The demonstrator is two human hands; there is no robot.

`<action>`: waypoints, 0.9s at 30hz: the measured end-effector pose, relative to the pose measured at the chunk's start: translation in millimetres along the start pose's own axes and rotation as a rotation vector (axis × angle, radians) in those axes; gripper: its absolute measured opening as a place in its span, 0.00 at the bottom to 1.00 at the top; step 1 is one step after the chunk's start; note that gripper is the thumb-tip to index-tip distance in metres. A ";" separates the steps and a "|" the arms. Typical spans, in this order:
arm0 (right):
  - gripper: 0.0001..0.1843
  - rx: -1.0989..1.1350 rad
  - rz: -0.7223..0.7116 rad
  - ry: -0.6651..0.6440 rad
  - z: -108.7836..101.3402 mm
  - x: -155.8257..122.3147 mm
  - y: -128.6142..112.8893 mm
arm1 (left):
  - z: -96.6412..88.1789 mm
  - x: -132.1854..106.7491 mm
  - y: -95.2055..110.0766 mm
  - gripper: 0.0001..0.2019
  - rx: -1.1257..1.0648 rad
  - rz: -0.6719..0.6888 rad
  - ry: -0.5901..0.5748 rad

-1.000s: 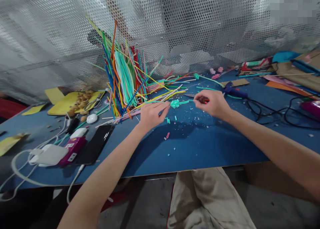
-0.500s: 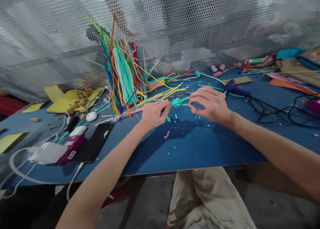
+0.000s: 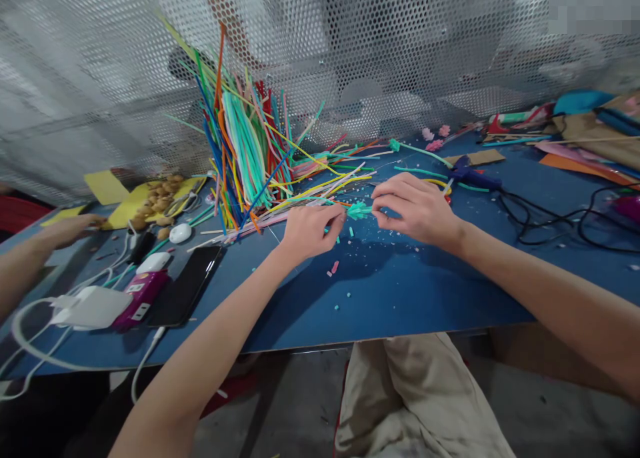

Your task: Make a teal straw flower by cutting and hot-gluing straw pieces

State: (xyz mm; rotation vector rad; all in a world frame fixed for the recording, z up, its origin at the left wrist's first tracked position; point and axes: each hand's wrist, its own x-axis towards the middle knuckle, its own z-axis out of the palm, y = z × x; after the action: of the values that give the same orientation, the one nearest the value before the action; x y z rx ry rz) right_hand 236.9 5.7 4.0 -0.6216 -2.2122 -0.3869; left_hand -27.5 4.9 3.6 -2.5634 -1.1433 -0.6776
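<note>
My left hand [image 3: 309, 233] and my right hand [image 3: 416, 208] meet over the blue table [image 3: 400, 291], both pinching a small teal pipe-cleaner piece [image 3: 358, 211] held between them. The left fingers are curled at its left end. My right hand's thumb and fingers close on its right end. Short teal and pink offcuts [image 3: 334, 267] lie on the table just below the hands. Behind the left hand a tall heap of coloured pipe cleaners [image 3: 245, 158] leans against the perforated metal screen.
A blue glue gun [image 3: 473, 176] with black cables [image 3: 555, 221] lies at right. A phone [image 3: 186, 286], magenta device [image 3: 141, 295], white charger [image 3: 90, 308] and mouse [image 3: 180, 233] sit at left. Another person's hand [image 3: 67, 230] reaches near yellow sheets holding peanuts [image 3: 150, 201].
My right hand moved left, closing in on the teal piece until both hands nearly touch. Another person's hand and forearm came into view at the far left.
</note>
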 end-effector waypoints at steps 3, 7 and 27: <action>0.07 0.007 -0.025 -0.009 1.0 0.1 0.4 | -0.4 0.3 0.1 0.13 -0.020 0.002 -0.005; 0.07 0.038 -0.030 -0.017 2.6 2.4 -1.0 | -1.0 0.4 0.2 0.12 -0.053 -0.003 -0.027; 0.07 0.023 -0.004 -0.080 2.0 0.7 -1.7 | -0.7 -0.1 -0.8 0.12 -0.046 0.000 -0.043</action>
State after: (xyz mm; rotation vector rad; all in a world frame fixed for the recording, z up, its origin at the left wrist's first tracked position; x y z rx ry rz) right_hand 234.3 5.4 3.1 -0.6300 -2.2911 -0.3438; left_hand -28.3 5.1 4.2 -2.6287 -1.1533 -0.6594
